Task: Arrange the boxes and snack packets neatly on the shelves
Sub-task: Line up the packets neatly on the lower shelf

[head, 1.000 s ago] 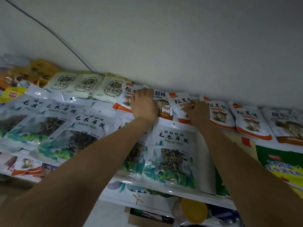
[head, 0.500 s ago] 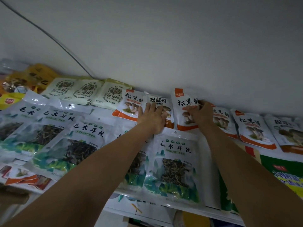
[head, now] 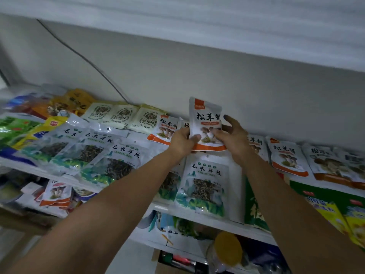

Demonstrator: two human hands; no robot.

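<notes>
A white mushroom snack packet (head: 205, 120) with an orange bottom band stands lifted off the top shelf, tilted upright against the wall. My left hand (head: 182, 142) pinches its lower left edge, thumb on the front. My right hand (head: 232, 135) holds its lower right side, fingers spread behind it. More packets of the same kind lie flat to the left (head: 165, 129) and to the right (head: 287, 157). In front lie clear packets of dark dried strips (head: 203, 186).
Cream round-label packets (head: 122, 116) and yellow packets (head: 77, 98) line the back left of the shelf (head: 177, 211). Green and yellow packs (head: 335, 204) sit at the right. A black cable (head: 83, 58) runs down the wall. A lower shelf holds a yellow-lidded jar (head: 227, 249) and boxes.
Both hands were pressing flat on packets lying at the back of the shelf. Now they have picked up one mushroom packet and raised it upright between them.
</notes>
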